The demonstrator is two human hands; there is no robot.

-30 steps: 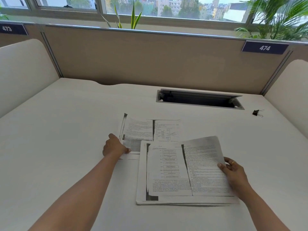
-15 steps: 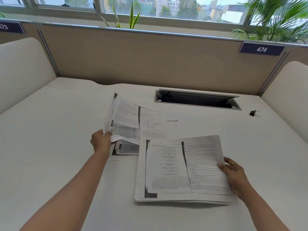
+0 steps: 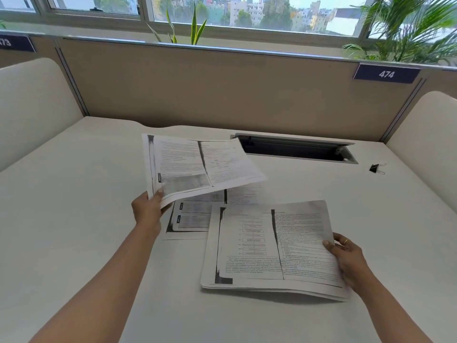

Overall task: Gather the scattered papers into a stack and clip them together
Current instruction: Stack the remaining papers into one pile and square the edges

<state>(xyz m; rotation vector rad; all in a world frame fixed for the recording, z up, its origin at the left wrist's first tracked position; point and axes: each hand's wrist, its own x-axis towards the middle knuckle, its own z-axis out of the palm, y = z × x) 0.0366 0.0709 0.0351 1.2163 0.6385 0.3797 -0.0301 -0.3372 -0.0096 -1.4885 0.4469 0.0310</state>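
On the smooth white desk [image 3: 74, 206] below a tan partition [image 3: 222, 90], the left hand [image 3: 148, 209] pinches a curling sheet [image 3: 197, 164] while the right hand [image 3: 346, 258] grips the flat paper stack [image 3: 272, 248], binder clip [image 3: 377, 168] far right.

**Papers in both hands over the desk**

Left hand [image 3: 146, 209] pinching a lifted sheet [image 3: 197, 167] by its near-left corner, clear of the white desk [image 3: 74, 194]. Right hand [image 3: 348, 258] gripping the stack [image 3: 272, 248] at its right edge. Loose sheet [image 3: 190, 219] flat between them. Binder clip [image 3: 377, 168] far right, well apart.
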